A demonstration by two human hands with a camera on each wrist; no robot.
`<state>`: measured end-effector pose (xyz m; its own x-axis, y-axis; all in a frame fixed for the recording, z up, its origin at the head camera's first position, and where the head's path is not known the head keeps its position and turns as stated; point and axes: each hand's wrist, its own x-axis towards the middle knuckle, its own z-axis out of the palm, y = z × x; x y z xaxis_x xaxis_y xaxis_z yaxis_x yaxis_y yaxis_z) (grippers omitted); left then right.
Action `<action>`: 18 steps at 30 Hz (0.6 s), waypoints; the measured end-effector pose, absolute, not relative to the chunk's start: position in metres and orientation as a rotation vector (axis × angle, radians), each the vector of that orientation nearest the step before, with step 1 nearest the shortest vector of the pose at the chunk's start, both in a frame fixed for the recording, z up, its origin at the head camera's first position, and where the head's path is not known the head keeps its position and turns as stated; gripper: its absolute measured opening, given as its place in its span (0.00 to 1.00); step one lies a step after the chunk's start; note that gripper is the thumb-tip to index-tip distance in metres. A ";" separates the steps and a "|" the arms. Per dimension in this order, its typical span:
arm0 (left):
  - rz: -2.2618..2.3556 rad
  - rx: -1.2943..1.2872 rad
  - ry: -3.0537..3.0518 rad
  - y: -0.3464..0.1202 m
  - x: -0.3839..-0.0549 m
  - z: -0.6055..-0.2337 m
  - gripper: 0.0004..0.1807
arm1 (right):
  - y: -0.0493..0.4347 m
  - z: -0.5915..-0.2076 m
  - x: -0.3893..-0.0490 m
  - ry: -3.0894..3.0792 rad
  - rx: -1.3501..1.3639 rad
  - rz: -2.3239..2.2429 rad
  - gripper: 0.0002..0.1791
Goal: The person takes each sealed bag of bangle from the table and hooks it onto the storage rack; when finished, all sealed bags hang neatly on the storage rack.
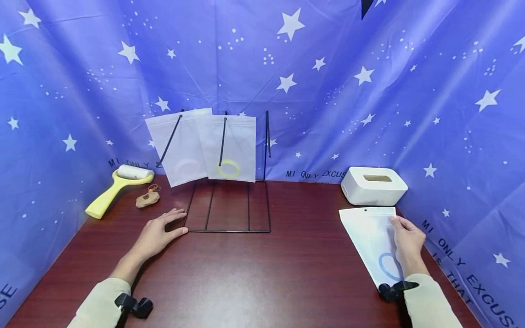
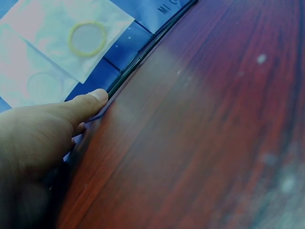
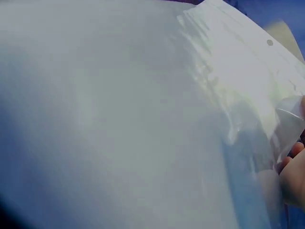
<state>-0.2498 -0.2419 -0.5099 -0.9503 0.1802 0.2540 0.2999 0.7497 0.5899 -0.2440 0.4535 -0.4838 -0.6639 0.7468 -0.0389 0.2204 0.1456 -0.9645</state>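
Note:
A black wire rack (image 1: pixel 229 231) stands on the table, its upper hooks carrying two hanging white zip bags. One bag (image 1: pixel 174 141) hangs tilted at the left, with a pale ring inside; the other bag (image 1: pixel 244 141) hangs straight beside it and shows a yellow ring (image 2: pixel 70 40). At the rack's front left corner my left hand (image 1: pixel 156 234) touches the base, fingers extended and thumb (image 2: pixel 99 95) against the wire. My right hand (image 1: pixel 410 243) pinches the right edge of a third white zip bag (image 1: pixel 362 230), which has a punched hole and a blue ring (image 1: pixel 384 264).
A white box (image 1: pixel 374 197) with a slot on top sits at the back right, behind the held bag. On the left lie a yellow-handled lint roller (image 1: pixel 107 196) and a small brown item (image 1: pixel 147 198) with an orange loop. A blue star-patterned cloth (image 1: pixel 328 105) encloses the table.

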 end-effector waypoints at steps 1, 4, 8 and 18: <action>-0.977 -0.382 -2.767 -0.241 -0.250 -0.510 0.31 | 0.450 -0.484 -0.243 -1.946 -0.908 1.575 0.03; -0.974 -0.386 -2.766 -0.240 -0.251 -0.509 0.31 | 0.438 -0.480 -0.241 -1.862 -0.847 1.674 0.05; -0.976 -0.385 -2.776 -0.241 -0.251 -0.509 0.31 | 0.418 -0.470 -0.243 -1.802 -0.764 1.758 0.04; -0.977 -0.372 -2.787 -0.242 -0.251 -0.509 0.32 | 0.377 -0.438 -0.240 -1.686 -0.536 1.973 0.04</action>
<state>-0.2505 -0.2418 -0.5087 -0.9553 0.1784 0.2356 0.2865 0.7549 0.5900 -0.2403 0.3772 -0.4379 -0.8046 0.5936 0.0171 -0.1096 -0.1202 -0.9867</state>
